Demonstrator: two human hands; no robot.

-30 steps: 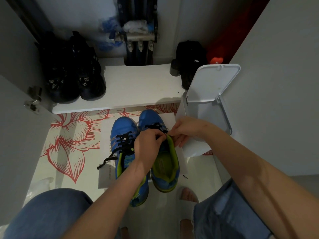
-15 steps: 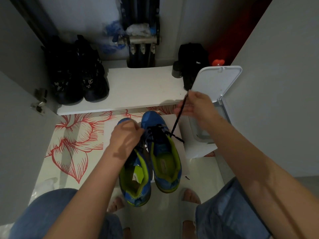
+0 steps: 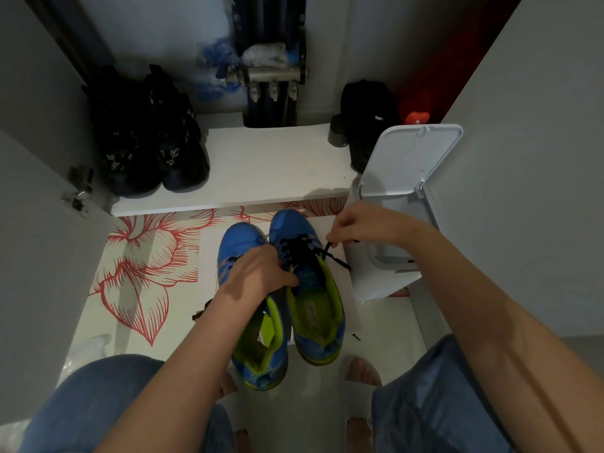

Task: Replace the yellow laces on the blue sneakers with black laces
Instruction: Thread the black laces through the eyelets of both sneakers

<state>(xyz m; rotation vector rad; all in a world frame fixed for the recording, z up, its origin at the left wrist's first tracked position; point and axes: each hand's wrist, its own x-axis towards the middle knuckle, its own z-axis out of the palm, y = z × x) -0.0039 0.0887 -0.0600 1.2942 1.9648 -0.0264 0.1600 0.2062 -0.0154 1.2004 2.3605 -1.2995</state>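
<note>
Sneakers [image 3: 238,243] in blue stand side by side on white paper [image 3: 209,256], toes at twelve o'clock. The left hand [image 3: 258,273] lies over the right-hand sneaker [image 3: 315,315], fingers curled and thumb on the tongue, gripping its inner eyelet flap. At one o'clock from that shoe, the right hand [image 3: 362,223] pinches the black lace [image 3: 338,261] in its fingertips. The lace runs down to the top eyelets, with a loose length trailing toward four o'clock.
</note>
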